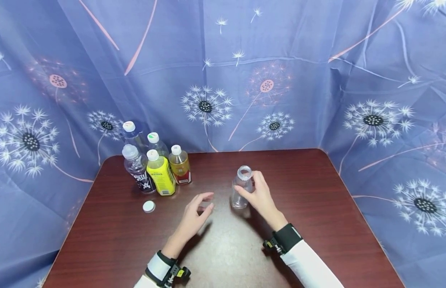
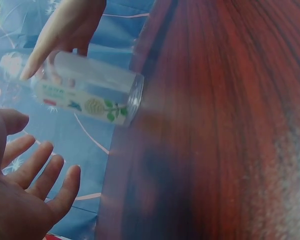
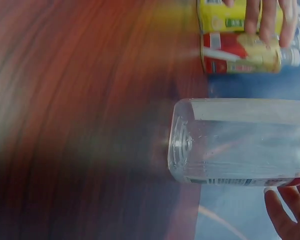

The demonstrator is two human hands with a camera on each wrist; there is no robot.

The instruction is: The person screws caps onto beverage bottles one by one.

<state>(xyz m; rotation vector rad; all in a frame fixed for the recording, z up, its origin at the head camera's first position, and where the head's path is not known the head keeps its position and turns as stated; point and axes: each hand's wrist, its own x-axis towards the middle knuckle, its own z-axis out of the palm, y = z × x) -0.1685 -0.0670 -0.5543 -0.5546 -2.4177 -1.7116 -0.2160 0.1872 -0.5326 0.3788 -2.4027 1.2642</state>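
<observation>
A clear, uncapped plastic bottle (image 1: 239, 201) is in my right hand (image 1: 263, 200), gripped between thumb and fingers near its upper half. It looks to contain no drink, and its printed label (image 2: 97, 106) shows in the left wrist view. The bottle's base (image 3: 181, 144) is close to the tabletop; I cannot tell whether it touches. To the left of the bottle, my left hand (image 1: 195, 216) hovers over the table with loosely bent fingers and nothing in them. A loose white cap (image 1: 149, 206) lies on the table farther left.
Several capped bottles cluster at the table's back left: a dark-labelled one (image 1: 140, 172), a yellow-wrapped one (image 1: 161, 178), an amber one (image 1: 180, 166) and clear ones behind. The brown table (image 1: 316, 192) backs onto a blue dandelion-print curtain (image 1: 237, 48).
</observation>
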